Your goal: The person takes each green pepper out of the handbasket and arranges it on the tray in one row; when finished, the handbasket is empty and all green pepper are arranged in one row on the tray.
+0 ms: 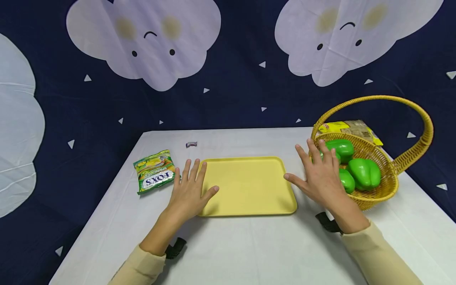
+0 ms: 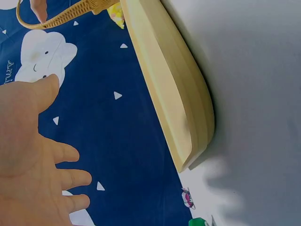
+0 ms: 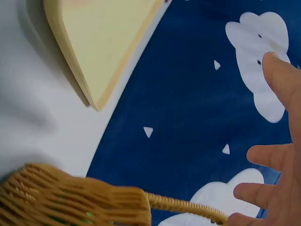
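A yellow tray lies flat on the white table between the two hands. The left hand is spread with straight fingers at the tray's left edge, holding nothing; the left wrist view shows its palm beside the tray. Spread as well, the right hand is between the tray and the wicker basket, overlapping the basket's left side in the head view. Whether it touches the rim I cannot tell. Several green peppers lie in the basket. In the right wrist view the hand's fingers are apart and empty.
A green Fox's packet lies left of the tray, and a small wrapped candy is behind it. Behind the basket is a yellow packet. The tall basket handle arches at the right. A dark cloud-patterned cloth hangs behind the table.
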The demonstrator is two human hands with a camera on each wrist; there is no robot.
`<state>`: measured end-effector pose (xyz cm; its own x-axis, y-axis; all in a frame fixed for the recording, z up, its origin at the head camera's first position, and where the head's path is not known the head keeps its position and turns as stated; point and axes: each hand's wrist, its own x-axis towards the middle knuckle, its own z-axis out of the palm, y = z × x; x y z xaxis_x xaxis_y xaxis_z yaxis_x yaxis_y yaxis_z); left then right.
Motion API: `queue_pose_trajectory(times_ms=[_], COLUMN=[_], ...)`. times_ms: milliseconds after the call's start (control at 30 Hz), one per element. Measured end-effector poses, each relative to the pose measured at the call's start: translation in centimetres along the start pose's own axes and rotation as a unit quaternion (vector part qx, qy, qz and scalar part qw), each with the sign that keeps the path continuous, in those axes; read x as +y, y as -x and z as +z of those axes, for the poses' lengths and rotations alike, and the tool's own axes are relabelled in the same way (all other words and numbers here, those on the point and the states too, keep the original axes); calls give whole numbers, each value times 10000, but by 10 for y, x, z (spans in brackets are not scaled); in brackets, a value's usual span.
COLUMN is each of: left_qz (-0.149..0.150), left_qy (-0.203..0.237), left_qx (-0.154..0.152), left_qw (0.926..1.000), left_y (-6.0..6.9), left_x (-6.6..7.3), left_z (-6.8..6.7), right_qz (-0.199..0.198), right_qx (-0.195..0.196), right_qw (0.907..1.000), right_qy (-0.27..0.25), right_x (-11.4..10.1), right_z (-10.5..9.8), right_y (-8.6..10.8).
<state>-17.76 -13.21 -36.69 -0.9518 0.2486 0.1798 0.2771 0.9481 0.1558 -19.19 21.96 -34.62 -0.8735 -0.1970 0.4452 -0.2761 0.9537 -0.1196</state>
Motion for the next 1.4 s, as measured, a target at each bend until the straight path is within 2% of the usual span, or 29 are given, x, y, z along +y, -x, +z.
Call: queue_pose_trajectory(times_ms=[233, 433, 633, 1000, 1167, 1400], left_qz=[-28, -53, -50, -96, -76, -4], left_qy=[145, 402, 520, 754, 1018, 1347], left_qx=[45, 0, 26, 56, 28, 47], left_qw=[9999, 9992, 9986, 9971, 9948, 9909], left_y=[1, 2, 3, 6, 8, 10], left_x=[-2, -6, -10, -17, -21, -29], left_z=[-2, -2, -1, 1, 3, 8], right_qz=[199, 437, 528, 709, 854, 1101], right_qx=[125, 4, 135, 264, 288, 113], right_qw=[9995, 9988, 9983, 9968, 9955, 9933], right_qy=[-228, -236, -213, -259, -295, -319], right_x=[11, 18, 27, 46, 55, 66], right_z=[-14, -22, -28, -35, -36, -38], right_y=[-3, -2, -1, 4, 7, 11])
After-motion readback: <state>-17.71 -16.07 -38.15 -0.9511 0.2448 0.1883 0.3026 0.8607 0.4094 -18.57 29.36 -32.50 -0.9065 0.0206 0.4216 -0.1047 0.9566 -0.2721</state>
